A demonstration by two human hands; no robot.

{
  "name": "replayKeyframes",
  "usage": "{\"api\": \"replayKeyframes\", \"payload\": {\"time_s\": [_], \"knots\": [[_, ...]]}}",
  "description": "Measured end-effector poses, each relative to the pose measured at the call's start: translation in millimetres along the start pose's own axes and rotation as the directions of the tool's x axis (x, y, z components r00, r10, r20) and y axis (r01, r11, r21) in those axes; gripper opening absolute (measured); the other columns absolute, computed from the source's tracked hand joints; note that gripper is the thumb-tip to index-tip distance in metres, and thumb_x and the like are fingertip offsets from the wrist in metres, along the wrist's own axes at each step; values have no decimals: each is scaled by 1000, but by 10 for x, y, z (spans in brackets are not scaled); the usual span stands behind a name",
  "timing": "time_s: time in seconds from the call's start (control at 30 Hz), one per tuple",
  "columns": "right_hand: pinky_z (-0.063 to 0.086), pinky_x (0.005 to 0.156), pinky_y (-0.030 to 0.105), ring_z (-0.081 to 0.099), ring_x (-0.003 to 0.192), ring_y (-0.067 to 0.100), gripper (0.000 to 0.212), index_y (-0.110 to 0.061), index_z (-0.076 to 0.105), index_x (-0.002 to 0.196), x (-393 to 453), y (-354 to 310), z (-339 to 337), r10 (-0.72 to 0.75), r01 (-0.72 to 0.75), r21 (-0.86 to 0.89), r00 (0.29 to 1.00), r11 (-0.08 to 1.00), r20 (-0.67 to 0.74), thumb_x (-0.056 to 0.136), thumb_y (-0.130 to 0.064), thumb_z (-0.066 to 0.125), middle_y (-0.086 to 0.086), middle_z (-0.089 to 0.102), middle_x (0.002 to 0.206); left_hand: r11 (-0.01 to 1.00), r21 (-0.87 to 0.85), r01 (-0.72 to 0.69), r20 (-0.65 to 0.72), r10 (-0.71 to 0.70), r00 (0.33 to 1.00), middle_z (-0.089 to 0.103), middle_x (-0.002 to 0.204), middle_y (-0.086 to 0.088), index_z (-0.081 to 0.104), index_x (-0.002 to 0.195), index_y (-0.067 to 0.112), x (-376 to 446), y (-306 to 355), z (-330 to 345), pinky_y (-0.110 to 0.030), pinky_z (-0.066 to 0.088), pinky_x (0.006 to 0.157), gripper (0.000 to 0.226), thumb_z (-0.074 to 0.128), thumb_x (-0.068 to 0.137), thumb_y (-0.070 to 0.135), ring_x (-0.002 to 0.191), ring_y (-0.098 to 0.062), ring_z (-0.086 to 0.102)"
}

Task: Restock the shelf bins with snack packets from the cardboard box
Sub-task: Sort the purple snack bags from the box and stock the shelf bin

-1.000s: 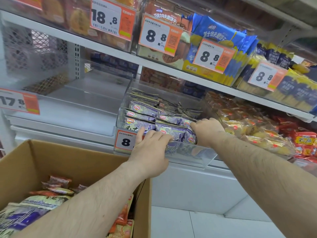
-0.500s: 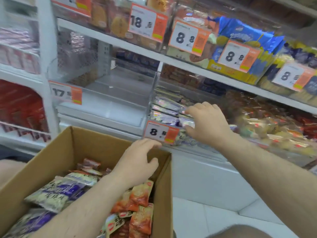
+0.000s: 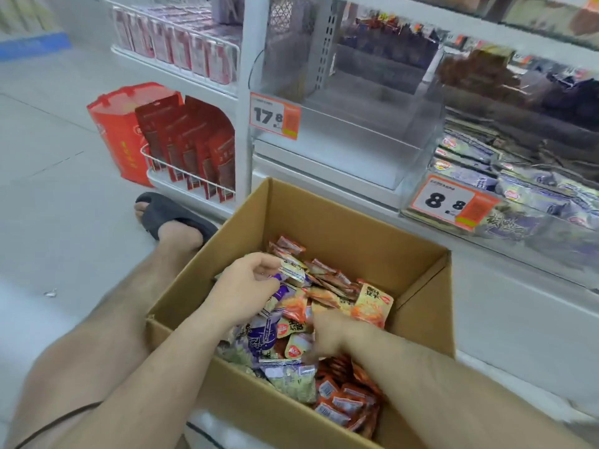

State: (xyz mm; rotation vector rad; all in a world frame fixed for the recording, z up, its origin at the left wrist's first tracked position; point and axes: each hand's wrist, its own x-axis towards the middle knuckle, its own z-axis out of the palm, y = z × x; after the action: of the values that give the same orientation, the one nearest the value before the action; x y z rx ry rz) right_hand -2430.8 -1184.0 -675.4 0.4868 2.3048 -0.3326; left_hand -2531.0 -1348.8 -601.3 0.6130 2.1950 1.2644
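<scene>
Since a moment ago both our hands have left the shelf bin and dropped into the cardboard box, and the view has swung down and left.

Our left hand curls its fingers round a purple and cream snack packet near the top of the pile. Our right hand sits lower among the packets; it is blurred, so we cannot tell whether its fingers grip anything.

The box stands on the floor just before the shelf and holds a loose heap of orange packets and purple ones.

On the shelf, the clear bin behind the 17.8 price tag shows nothing inside, while the bin to its right, marked by the 8.8 price tag, holds stacked purple packets.

A wire rack at left carries red boxes.

The upper shelves are smeared by motion and their goods are hard to make out; the right bin is cut off at the frame edge.
</scene>
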Motion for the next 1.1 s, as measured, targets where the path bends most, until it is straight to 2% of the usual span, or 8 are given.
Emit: {"api": "replayKeyframes", "payload": {"time_s": [0.33, 0.47, 0.53, 0.67, 0.77, 0.87, 0.97, 1.1], "knots": [[49, 68, 35, 57, 86, 27, 32, -11, 58, 101, -132, -148, 148, -84, 76, -233, 996, 970, -25, 77, -22, 76, 7, 63, 96, 970, -129, 206, 122, -191, 974, 62, 109, 9, 58, 125, 22, 0, -14, -110, -16, 43, 66, 33, 63, 93, 19, 87, -6, 59], [45, 64, 35, 54, 86, 24, 28, -22, 47, 90, -560, 2, -281, -165, 109, -203, 944, 973, -286, 79, -30, 71, -2, 53, 90, 919, -127, 372, 188, -346, 919, 53, 131, -1, 38, 147, 16, 1, -51, -77, -33, 41, 97, 60, 62, 94, 34, 120, -22, 50], [49, 69, 36, 57, 88, 23, 26, -26, 47, 94, -766, 105, -345, -228, 168, -160, 822, 973, -522, 79, -30, 69, -5, 50, 97, 850, -251, 463, 218, -417, 882, 43, 148, -9, 36, 148, 15, 2, -19, -48, -44, 41, 107, 66, 63, 93, 41, 128, -29, 46], [48, 59, 28, 59, 77, 23, 39, -20, 45, 89, -883, 127, -327, -445, 348, -315, 407, 883, -798, 63, -16, 72, -1, 53, 99, 630, -445, 637, 522, -396, 756, 68, 117, -12, 62, 120, 16, -7, 135, -31, -46, 55, 87, 53, 63, 87, 57, 95, -29, 67], [48, 64, 30, 57, 79, 24, 25, -16, 48, 92, -801, -33, -344, -542, 384, -419, 304, 822, -784, 69, -13, 58, 0, 48, 105, 593, -537, 599, 538, -306, 786, 76, 97, -11, 72, 107, 14, -19, 165, -38, -35, 60, 70, 32, 64, 91, 40, 78, -24, 74], [52, 75, 32, 61, 93, 25, 41, -18, 50, 107, -648, -124, -330, -479, 434, -297, 406, 851, -778, 67, -15, 47, 1, 50, 119, 636, -634, 440, 306, -316, 898, 76, 92, -16, 70, 111, 6, 41, 62, -111, -40, 61, 68, 24, 72, 88, 14, 75, -29, 74], [48, 79, 28, 60, 93, 17, 37, -23, 57, 106, -460, -168, -420, -18, 378, 259, 595, 889, -803, 71, -11, 50, -9, 56, 109, 778, -575, 251, 98, -239, 966, 77, 98, -6, 70, 110, 16, 72, -28, -256, -50, 57, 88, 32, 79, 81, 6, 91, -27, 74], [43, 66, 31, 64, 82, 26, 13, -16, 63, 86, 88, -165, -509, 522, 113, 898, 780, 425, -345, 77, -14, 53, 1, 66, 83, 846, -515, 136, -64, -197, 978, 77, 89, 3, 62, 98, 21, 62, -15, -371, -44, 58, 85, 33, 82, 78, 2, 87, -20, 74]]}}
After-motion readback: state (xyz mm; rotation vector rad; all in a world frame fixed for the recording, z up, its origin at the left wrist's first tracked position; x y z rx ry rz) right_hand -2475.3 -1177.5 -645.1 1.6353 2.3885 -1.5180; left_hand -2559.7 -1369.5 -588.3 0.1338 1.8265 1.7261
